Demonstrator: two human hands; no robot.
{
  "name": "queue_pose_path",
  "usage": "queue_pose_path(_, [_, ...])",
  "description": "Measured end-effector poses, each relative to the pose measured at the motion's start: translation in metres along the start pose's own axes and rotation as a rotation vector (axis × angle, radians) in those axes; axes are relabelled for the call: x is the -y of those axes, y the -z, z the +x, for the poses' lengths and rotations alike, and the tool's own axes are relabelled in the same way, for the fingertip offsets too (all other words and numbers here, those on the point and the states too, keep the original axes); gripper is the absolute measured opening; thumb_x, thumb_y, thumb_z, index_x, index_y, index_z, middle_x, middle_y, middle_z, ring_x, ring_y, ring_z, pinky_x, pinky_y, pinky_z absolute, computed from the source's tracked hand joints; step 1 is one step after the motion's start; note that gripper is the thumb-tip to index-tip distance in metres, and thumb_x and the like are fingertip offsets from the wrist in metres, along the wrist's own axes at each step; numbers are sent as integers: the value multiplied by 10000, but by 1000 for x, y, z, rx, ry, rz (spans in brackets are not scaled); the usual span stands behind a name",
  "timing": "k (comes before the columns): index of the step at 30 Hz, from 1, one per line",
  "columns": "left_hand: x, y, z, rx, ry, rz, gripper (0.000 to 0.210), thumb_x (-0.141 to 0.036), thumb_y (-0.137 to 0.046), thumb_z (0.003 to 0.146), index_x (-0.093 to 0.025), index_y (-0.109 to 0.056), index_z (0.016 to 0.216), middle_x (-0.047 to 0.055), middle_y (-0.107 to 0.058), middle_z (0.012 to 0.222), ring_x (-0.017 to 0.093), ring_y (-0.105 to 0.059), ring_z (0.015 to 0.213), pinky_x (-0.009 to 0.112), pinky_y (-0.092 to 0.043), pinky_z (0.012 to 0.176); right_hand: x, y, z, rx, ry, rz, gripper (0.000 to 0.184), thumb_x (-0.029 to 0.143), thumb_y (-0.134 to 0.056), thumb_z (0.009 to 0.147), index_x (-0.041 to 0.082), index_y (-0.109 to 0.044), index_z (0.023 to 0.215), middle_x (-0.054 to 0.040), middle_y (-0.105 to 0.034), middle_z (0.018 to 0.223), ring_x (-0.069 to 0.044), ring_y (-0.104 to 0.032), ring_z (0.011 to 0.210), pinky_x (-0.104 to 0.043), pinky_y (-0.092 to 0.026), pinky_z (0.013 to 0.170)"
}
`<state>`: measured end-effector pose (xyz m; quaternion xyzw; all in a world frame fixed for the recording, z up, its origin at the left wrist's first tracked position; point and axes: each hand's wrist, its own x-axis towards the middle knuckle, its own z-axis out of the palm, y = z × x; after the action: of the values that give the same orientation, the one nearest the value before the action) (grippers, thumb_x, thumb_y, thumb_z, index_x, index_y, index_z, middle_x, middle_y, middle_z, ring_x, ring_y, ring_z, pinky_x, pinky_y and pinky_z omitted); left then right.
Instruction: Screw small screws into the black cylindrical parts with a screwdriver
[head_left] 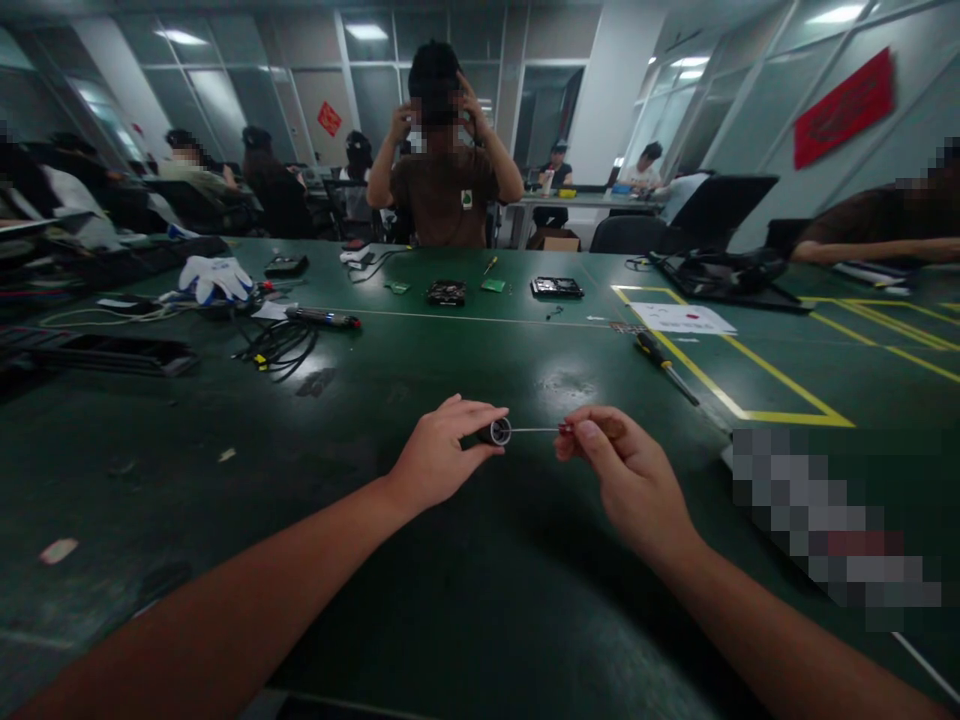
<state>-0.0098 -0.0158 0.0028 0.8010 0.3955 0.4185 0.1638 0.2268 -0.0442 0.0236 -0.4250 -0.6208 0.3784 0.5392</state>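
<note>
Between thumb and fingers, my left hand grips a small dark cylinder with a silvery rim. Its open end faces toward me and to the right. My right hand is closed around the amber handle of a thin screwdriver, which has a reddish collar. The slim metal shaft runs left to the cylinder's mouth, and its tip is at or inside the opening; exactly how deep cannot be made out. Both hands are above the green table.
A black-and-yellow screwdriver lies beyond my right hand, near yellow tape. Farther left are coiled black cables and white-blue gloves. Opened drive-like devices lie across the table, where a person faces me.
</note>
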Motion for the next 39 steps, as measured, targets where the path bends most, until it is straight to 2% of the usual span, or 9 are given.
queue_pose_path(3, [1,-1,0,4,-18,15,471,-130,-828,831,-267,-726,1271,56,-761,1246,239,-711,1163,576,-416,1204,6,0,-3,11,32,-105,256,475,-655,977,226,-696,1027,-46,-752,851,-202,-742,790,-342,-605,738])
queue_pose_path(8, [2,-2,-1,13,-21,-1,463,-117,-823,830,-237,-733,1267,67,-760,1241,231,-713,1149,450,-561,1073,13,-2,-9,51,37,-174,229,451,-672,969,235,-715,1030,-54,-769,875,-213,-747,837,-329,-578,734])
queue_pose_path(11, [2,-1,0,-14,-35,-12,465,-99,-819,827,-227,-735,1266,70,-764,1229,226,-725,1128,421,-588,1038,10,-3,-4,14,-88,56,227,455,-733,923,236,-739,981,-38,-742,848,-192,-716,815,-327,-579,769])
queue_pose_path(14, [1,0,0,-41,-57,1,464,-91,-813,831,-212,-731,1271,76,-762,1231,226,-721,1134,425,-590,1041,3,-1,5,-47,-335,422,272,488,-762,881,219,-738,902,-29,-696,795,-168,-670,729,-312,-580,693])
queue_pose_path(17, [1,0,1,-29,-56,7,479,-96,-832,815,-208,-728,1270,76,-761,1232,227,-719,1139,434,-590,1044,-1,2,10,-106,-338,503,245,448,-816,840,217,-744,877,-20,-684,805,-151,-657,742,-277,-567,678])
queue_pose_path(26, [0,0,-1,-11,-31,17,493,-116,-843,813,-211,-721,1281,67,-758,1238,228,-713,1142,439,-586,1042,0,-1,-1,-33,-27,46,248,485,-702,945,240,-716,982,-29,-727,825,-188,-699,755,-343,-582,732])
queue_pose_path(35, [-2,1,0,-7,-39,25,482,-104,-830,821,-203,-722,1280,75,-761,1226,229,-715,1137,428,-587,1036,14,-1,-7,50,88,-258,197,412,-636,977,243,-716,1040,-41,-801,869,-218,-777,810,-320,-580,707])
queue_pose_path(37, [-2,1,0,2,-45,39,491,-102,-831,819,-199,-716,1287,79,-762,1226,233,-713,1139,434,-591,1031,16,1,-8,28,90,-361,203,414,-647,968,248,-742,1039,-32,-810,832,-216,-770,760,-311,-552,667])
queue_pose_path(39, [-3,0,-1,18,-65,58,480,-116,-836,816,-203,-722,1274,76,-767,1219,239,-714,1139,459,-581,1051,18,3,-7,-32,84,-464,213,437,-667,950,251,-771,946,-16,-794,740,-199,-732,649,-299,-502,598])
